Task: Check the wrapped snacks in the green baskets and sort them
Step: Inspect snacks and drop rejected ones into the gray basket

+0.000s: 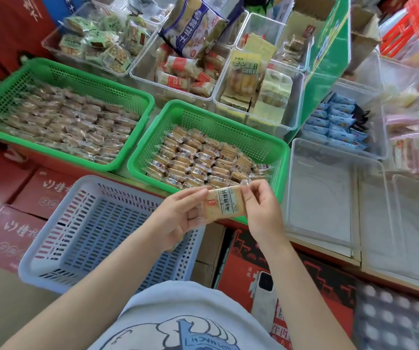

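Observation:
A wrapped snack, a pale biscuit pack with a printed label, is held up in front of me. My left hand pinches its left end and my right hand pinches its right end. Both hands hover over the near rim of the right green basket, which holds several rows of similar wrapped snacks. The left green basket farther left is also filled with several brownish wrapped snacks. An empty blue-grey basket sits just below my left hand.
Clear plastic bins with assorted packaged snacks line the back. Empty clear bins stand at the right. Red cartons lie below the baskets, and a phone rests on a carton near my body.

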Available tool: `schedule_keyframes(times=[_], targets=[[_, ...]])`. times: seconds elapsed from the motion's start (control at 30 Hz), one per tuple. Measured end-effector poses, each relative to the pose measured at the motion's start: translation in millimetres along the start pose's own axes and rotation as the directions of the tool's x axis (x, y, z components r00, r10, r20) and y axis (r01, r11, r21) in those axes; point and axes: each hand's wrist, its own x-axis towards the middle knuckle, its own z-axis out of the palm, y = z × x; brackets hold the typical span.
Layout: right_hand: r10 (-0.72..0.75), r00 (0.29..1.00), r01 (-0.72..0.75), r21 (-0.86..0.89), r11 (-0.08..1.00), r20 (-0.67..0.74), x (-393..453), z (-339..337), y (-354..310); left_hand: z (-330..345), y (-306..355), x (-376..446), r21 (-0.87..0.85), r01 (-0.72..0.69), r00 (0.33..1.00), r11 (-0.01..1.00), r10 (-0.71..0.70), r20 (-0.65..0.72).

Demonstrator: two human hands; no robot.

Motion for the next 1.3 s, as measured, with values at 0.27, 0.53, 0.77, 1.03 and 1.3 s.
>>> schedule_keyframes(times=[0.27, 0.53, 0.77, 1.03, 1.3], targets=[[0.202, 0.978, -0.204, 0.389, 0.898, 0.046, -16, -5, -8, 4, -6, -12, -0.117, -0.121, 0.992, 0.986, 0.115, -0.056], [0.222, 0.969, -0.239, 0.604, 0.76, 0.104, -32, -1, -18, 5, -16, -25, -0.063, -0.057, 0.976, 0.996, 0.042, -0.215], [0.156, 0.987, -0.156, 0.378, 0.912, 0.031, -34, 3, -8, -5, -19, -32, 0.018, -0.125, 0.975, 0.992, 0.126, -0.185], [0.309, 0.903, -0.383, 0.236, 0.893, 0.298, -43, 13, 3, -15, -23, -33, 0.13, -0.15, 0.988, 0.98, 0.153, -0.009], [0.109, 0.98, -0.144, 0.212, 0.967, 0.167, -50, 21, -9, -21, -19, -27, 0.308, -0.163, 0.986, 0.937, 0.166, 0.018]])
